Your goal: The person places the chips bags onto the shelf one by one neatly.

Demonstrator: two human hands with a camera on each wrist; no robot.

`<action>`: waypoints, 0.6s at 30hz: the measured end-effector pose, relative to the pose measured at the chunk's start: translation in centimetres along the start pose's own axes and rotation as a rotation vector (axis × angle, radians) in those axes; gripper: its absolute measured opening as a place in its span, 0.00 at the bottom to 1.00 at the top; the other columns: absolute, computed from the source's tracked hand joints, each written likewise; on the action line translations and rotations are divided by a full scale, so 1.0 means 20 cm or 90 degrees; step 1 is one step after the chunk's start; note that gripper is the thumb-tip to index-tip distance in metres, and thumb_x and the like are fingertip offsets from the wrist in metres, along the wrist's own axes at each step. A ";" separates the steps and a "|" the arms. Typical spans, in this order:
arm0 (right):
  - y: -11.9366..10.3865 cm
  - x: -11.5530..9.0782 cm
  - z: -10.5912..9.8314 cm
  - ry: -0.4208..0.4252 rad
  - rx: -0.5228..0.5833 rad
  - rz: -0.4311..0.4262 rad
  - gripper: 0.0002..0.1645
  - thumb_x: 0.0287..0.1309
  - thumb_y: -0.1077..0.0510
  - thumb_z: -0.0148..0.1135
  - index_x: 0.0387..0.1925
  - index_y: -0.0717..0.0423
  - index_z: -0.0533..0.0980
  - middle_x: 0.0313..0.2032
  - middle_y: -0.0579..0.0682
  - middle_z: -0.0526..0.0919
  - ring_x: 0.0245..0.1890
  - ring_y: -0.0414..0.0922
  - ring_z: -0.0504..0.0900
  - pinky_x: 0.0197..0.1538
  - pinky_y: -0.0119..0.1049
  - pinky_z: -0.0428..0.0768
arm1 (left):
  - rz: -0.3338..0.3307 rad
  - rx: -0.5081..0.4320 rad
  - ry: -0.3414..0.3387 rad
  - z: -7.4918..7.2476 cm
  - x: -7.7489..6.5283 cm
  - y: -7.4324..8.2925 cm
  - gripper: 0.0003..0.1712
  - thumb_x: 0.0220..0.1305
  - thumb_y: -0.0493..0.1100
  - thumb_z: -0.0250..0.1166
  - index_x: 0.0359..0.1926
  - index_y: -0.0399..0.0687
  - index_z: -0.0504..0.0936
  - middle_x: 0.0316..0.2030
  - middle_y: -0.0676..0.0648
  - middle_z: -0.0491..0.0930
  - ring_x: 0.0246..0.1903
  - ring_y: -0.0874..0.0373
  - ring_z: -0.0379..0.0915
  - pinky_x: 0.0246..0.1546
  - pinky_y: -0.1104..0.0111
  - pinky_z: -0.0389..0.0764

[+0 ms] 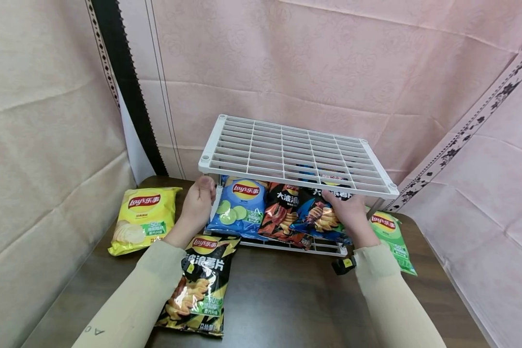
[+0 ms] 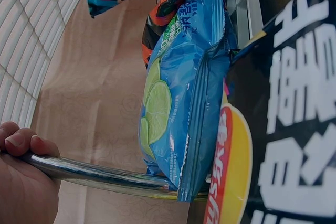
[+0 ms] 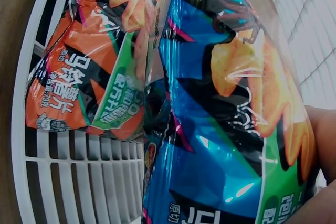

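My left hand (image 1: 195,200) grips the metal post (image 2: 105,176) at the left front of a white two-tier rack (image 1: 287,179). With my right hand (image 1: 351,215) I hold a blue-and-black chip bag (image 1: 319,215) by its right side, thumb on its front, under the top shelf. Left of that bag, a red-and-black chip bag (image 1: 282,212) leans on the lower shelf. A blue lime chip bag (image 1: 243,208) stands at the shelf's left end, close to the post. In the right wrist view, the blue-and-black bag hides part of the red one.
A yellow chip bag (image 1: 143,220) lies on the dark table (image 1: 282,299) left of the rack. A black-and-gold chip bag (image 1: 200,285) lies in front, partly under my left wrist. To the right is a green chip bag (image 1: 391,239). Pink cloth (image 1: 265,63) hangs behind.
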State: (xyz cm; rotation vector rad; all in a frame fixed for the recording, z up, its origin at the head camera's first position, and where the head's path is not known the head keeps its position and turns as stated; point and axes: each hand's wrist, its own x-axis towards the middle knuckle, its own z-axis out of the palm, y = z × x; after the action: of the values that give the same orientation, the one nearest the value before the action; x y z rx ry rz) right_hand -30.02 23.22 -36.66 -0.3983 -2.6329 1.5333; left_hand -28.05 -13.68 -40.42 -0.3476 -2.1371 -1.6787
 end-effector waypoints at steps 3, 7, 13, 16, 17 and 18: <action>0.02 0.02 0.01 -0.023 -0.008 0.026 0.80 0.46 0.24 0.63 0.71 0.56 0.19 0.72 0.68 0.33 0.70 0.62 0.47 0.65 0.56 0.60 | -0.001 -0.001 0.000 0.00 0.00 0.00 0.29 0.76 0.59 0.29 0.31 0.42 0.63 0.23 0.42 0.61 0.22 0.48 0.60 0.26 0.66 0.62; 0.06 0.05 0.03 -0.034 0.002 0.023 0.78 0.49 0.27 0.64 0.70 0.52 0.16 0.72 0.67 0.30 0.71 0.62 0.43 0.67 0.56 0.56 | 0.000 -0.002 0.000 0.00 0.00 0.00 0.28 0.76 0.59 0.29 0.31 0.43 0.64 0.23 0.42 0.62 0.22 0.48 0.60 0.26 0.66 0.62; 0.09 0.07 0.06 -0.018 -0.005 0.003 0.73 0.53 0.30 0.63 0.72 0.50 0.20 0.73 0.66 0.33 0.71 0.62 0.44 0.67 0.57 0.56 | 0.006 0.003 -0.001 0.00 0.00 -0.01 0.28 0.77 0.58 0.30 0.31 0.43 0.64 0.22 0.42 0.62 0.22 0.48 0.60 0.26 0.66 0.62; 0.10 0.08 0.07 0.003 -0.014 -0.026 0.68 0.55 0.32 0.63 0.74 0.49 0.26 0.73 0.64 0.38 0.71 0.61 0.45 0.66 0.57 0.56 | 0.006 0.000 0.000 0.00 0.00 -0.01 0.28 0.77 0.57 0.30 0.30 0.42 0.64 0.22 0.43 0.61 0.22 0.48 0.60 0.25 0.66 0.62; 0.10 0.08 0.08 0.009 -0.015 -0.038 0.66 0.56 0.34 0.63 0.75 0.48 0.29 0.73 0.63 0.39 0.71 0.61 0.46 0.66 0.57 0.56 | 0.006 -0.003 -0.001 0.00 0.00 -0.01 0.28 0.77 0.57 0.30 0.30 0.42 0.64 0.22 0.43 0.61 0.22 0.48 0.60 0.25 0.66 0.62; 0.11 0.08 0.08 0.016 -0.019 -0.046 0.64 0.57 0.35 0.63 0.75 0.49 0.31 0.73 0.63 0.40 0.71 0.60 0.46 0.66 0.57 0.56 | 0.007 -0.003 -0.002 0.00 0.01 -0.01 0.27 0.77 0.56 0.30 0.31 0.42 0.63 0.22 0.43 0.61 0.22 0.49 0.60 0.25 0.66 0.62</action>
State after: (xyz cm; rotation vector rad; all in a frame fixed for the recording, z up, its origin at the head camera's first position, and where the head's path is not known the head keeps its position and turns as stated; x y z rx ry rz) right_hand -31.40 23.26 -39.45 -0.3180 -2.6236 1.4607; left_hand -28.19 -13.82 -40.48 -0.3622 -2.1298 -1.6792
